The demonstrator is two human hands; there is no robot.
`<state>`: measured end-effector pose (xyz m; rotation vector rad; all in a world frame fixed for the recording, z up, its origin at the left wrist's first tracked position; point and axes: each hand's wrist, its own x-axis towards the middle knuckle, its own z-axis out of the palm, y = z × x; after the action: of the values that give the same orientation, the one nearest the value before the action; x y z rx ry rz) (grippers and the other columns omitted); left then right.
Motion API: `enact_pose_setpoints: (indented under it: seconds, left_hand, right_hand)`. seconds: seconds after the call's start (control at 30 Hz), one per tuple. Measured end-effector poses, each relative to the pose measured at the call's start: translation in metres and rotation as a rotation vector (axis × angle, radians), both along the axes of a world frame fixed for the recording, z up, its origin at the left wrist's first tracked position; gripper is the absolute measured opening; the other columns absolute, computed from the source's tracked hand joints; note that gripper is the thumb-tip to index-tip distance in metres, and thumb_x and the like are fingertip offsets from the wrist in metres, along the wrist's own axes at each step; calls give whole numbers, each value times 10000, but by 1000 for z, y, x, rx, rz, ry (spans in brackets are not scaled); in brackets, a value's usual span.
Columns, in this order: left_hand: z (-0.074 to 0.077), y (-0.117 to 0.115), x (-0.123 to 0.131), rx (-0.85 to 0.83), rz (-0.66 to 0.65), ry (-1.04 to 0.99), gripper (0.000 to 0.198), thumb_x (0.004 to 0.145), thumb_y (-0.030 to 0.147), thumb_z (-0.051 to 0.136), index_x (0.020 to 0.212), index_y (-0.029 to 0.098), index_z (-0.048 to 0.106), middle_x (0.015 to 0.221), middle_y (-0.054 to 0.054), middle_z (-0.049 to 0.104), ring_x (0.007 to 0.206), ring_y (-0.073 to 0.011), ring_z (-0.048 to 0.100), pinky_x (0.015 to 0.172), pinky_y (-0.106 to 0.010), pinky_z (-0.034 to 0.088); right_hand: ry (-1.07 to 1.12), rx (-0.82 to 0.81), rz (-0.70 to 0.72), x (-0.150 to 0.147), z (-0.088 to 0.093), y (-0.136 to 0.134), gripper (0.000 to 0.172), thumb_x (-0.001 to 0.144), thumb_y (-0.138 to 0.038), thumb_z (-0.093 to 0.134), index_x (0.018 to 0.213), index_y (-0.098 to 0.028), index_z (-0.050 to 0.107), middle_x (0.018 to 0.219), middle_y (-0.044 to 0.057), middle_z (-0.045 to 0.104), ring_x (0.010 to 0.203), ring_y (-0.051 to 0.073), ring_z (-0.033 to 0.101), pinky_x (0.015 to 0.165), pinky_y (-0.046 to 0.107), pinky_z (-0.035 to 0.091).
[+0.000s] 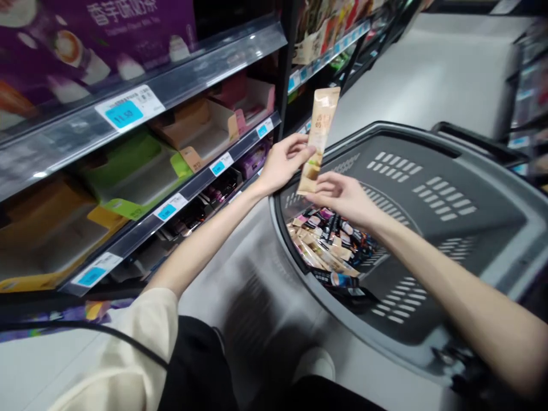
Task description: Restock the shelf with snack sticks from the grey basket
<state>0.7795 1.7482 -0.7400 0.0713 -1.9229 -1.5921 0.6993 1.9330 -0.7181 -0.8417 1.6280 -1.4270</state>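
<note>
The left hand (286, 161) pinches the tan packet (324, 120) midway; the right hand (346, 197) grips its near end, perhaps to hold it straight; it is over the gray basket's (428, 154) left side, above more packets (331, 242).

- On the left: shelf (196, 185) with cartons (137, 165) on it
- On the right: basket (488, 177), packets (329, 242) inside
- In left hand (282, 164) and right hand (346, 197), before the basket's rim: 1 sachet (323, 117)
</note>
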Motion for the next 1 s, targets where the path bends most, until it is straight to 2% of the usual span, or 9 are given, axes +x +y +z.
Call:
enact_pose_setpoints:
  seconds: [0.07, 0.17, 0.33, 0.57, 0.77, 1.0]
  left_hand:
    - [2, 1, 2, -17, -34, 1, 684, 805, 783, 767, 1130, 189, 674, 1046, -97, 791, 1003, -210, 772, 924, -332, 601]
    - [6, 4, 5, -36, -61, -5, 669, 789, 751, 804, 1103, 172, 688, 979, -85, 806, 924, -186, 788, 878, -290, 602]
    - [10, 7, 8, -93, -46, -45, 642, 818, 733, 784, 1100, 160, 714, 935, -59, 819, 901, -192, 803, 848, -275, 614]
    - [12, 11, 10, -81, -68, -57, 529, 773, 534, 898, 1089, 148, 721, 953, -69, 823, 904, -217, 812, 823, -294, 632]
    - [13, 11, 13, -117, -56, -51, 525, 788, 551, 885, 1065, 150, 690, 898, -55, 804, 819, -173, 792, 736, -247, 609]
    - [12, 12, 14, -237, -59, -36, 487, 824, 550, 853, 1052, 187, 621, 761, 12, 715, 647, -97, 680, 604, -202, 524]
  right_hand:
    - [-9, 9, 60, 5, -2, 0, 663, 554, -592, 1003, 929, -158, 670, 902, 76, 746, 833, 155, 723, 742, 240, 601]
    - [17, -15, 30, 3, -2, 1, 700, 581, -688, 962, 939, -150, 692, 932, 76, 746, 830, 148, 712, 705, 233, 585]
    - [51, -109, -84, -4, -6, -2, 713, 523, -680, 984, 880, -143, 678, 913, 77, 747, 745, 136, 691, 623, 223, 538]
    - [63, -127, -80, -8, -9, -3, 670, 525, -652, 989, 778, -149, 626, 890, 74, 752, 711, 141, 682, 590, 225, 500]
    - [156, -99, -121, -9, -2, -2, 635, 555, -643, 977, 849, -144, 717, 854, 71, 734, 716, 132, 654, 601, 231, 515]
    - [179, -174, -201, -15, 10, -1, 673, 547, -664, 984, 868, -169, 661, 837, 39, 702, 693, 123, 659, 588, 231, 554]
